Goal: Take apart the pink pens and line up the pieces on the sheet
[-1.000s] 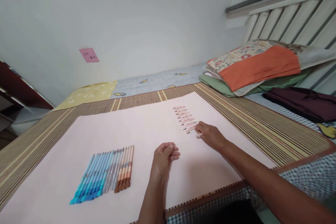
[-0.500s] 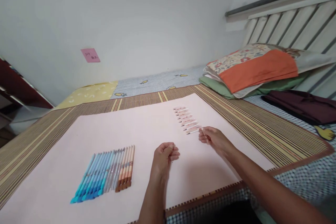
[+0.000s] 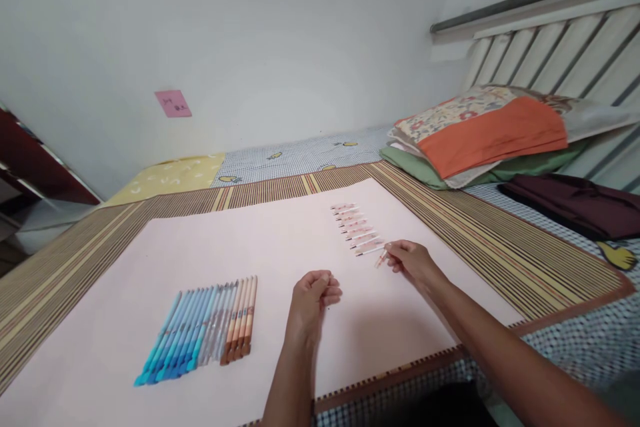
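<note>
My right hand [image 3: 407, 259] pinches a short, slim white-and-pink stick [image 3: 381, 259], which slants down toward the sheet. Just beyond its fingertips lies a slanting row of slim white sticks with dark tips and pink patches [image 3: 357, 227]; they look like pen refills or thin pencils. My left hand [image 3: 316, 288] is closed above the pale pink sheet [image 3: 240, 233], thumb against curled fingers; whatever it may hold is hidden. To its left, pens [image 3: 200, 323] lie side by side: several blue ones, some clear greyish ones, and brown-orange ones [image 3: 240, 323] at the right end.
The sheet lies on a striped mat [image 3: 430, 213] over a checked bedcover [image 3: 300, 150]. Folded pillows [image 3: 493, 137] and a dark maroon bag [image 3: 575, 203] are at the right, by a white slatted headboard [image 3: 560, 47]. A pink note [image 3: 173, 103] is on the wall.
The short stick in my right hand now shows below the fingertips, slanting down. My left hand and the laid-out rows look unchanged.
</note>
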`<state>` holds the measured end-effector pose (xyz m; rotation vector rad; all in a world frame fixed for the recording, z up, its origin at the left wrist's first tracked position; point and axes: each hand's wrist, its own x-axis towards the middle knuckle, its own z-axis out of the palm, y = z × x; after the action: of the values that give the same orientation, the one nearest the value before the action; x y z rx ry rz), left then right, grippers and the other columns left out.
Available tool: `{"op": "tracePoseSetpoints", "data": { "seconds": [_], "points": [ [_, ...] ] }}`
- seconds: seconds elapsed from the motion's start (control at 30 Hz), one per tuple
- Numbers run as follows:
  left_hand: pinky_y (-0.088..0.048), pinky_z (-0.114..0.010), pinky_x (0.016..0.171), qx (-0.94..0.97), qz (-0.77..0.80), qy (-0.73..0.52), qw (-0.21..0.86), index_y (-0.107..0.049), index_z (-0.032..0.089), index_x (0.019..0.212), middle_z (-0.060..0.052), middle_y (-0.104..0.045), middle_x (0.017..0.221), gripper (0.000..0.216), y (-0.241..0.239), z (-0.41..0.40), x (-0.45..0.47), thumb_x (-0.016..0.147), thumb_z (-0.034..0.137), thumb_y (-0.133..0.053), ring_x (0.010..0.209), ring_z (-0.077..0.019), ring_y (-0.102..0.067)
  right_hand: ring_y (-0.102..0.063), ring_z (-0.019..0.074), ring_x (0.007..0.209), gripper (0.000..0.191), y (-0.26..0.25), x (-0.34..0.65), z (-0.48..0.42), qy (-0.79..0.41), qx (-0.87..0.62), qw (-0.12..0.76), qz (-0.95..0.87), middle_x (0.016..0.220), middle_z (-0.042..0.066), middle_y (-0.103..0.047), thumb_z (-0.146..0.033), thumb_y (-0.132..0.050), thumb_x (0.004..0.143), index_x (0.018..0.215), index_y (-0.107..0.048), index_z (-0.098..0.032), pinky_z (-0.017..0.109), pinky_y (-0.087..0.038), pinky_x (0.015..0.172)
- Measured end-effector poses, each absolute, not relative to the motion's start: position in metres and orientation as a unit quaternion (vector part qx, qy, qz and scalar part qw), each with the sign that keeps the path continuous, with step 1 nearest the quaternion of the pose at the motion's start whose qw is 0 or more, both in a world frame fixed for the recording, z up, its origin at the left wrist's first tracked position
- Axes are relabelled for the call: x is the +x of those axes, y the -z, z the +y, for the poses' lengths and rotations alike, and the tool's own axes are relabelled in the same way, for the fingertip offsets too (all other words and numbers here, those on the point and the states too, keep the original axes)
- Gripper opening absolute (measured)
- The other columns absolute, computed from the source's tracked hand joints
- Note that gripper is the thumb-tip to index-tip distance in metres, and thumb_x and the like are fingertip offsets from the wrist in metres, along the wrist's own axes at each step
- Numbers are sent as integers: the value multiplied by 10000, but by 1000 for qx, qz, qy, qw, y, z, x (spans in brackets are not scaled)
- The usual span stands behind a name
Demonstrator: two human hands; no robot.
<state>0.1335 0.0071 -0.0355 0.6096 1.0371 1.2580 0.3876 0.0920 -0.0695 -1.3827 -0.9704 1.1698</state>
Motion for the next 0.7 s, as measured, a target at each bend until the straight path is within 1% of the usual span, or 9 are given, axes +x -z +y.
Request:
{"op": "tracePoseSetpoints", "data": {
  "seconds": [0.1,0.2,0.27,0.4,0.43,0.5,0.6,0.7],
  "points": [
    [-531,-279,589,269,454,-553,645,-674,106,861,-103,-750,772,520,36,7,134,556,450,-917,616,-176,-698,-559,117,485,298,70,390,93,-478,-590,511,-403,582,34,-651,-386,-816,649,723,-629,-165,219,-441,405],
    [-527,-273,579,269,454,-554,644,-677,105,856,-100,-748,768,519,37,7,134,552,450,-919,613,-174,-696,-538,114,435,243,69,392,93,-468,-603,500,-409,567,11,-627,-332,-782,663,720,-602,-179,214,-385,346],
    [-528,-274,579,268,452,-556,644,-680,107,849,-100,-749,768,510,38,8,134,556,449,-918,614,-174,-696,-533,117,419,214,68,392,93,-465,-609,492,-414,566,0,-620,-307,-753,667,753,-603,-181,218,-369,334],
    [-536,-275,592,269,449,-554,647,-683,112,852,-97,-751,774,483,39,8,133,581,441,-911,623,-172,-699,-522,129,415,244,69,393,91,-456,-618,475,-430,554,-21,-607,-281,-722,648,846,-624,-179,236,-359,359],
    [-536,-275,593,270,450,-553,647,-683,112,854,-97,-752,775,481,39,8,133,585,441,-909,623,-172,-700,-509,127,419,247,69,393,89,-440,-619,469,-450,540,-35,-586,-281,-717,648,858,-635,-180,239,-353,377],
    [-536,-275,590,271,451,-553,647,-682,111,853,-98,-751,772,485,39,8,133,581,441,-910,618,-172,-698,-509,132,471,216,69,394,86,-372,-621,447,-526,546,-46,-561,-291,-689,674,863,-665,-189,252,-365,445],
    [-535,-278,588,268,453,-554,645,-680,110,846,-99,-749,765,491,37,8,134,571,444,-912,613,-174,-697,-554,161,610,159,70,396,81,-245,-619,387,-638,643,-20,-597,-317,-610,761,852,-689,-213,280,-404,569],
    [-534,-279,588,267,453,-554,646,-681,111,840,-99,-749,765,488,35,7,134,571,447,-910,619,-179,-701,-570,174,684,173,72,397,80,-183,-617,354,-679,732,0,-612,-326,-543,837,847,-682,-225,295,-420,641]
  ]
}}
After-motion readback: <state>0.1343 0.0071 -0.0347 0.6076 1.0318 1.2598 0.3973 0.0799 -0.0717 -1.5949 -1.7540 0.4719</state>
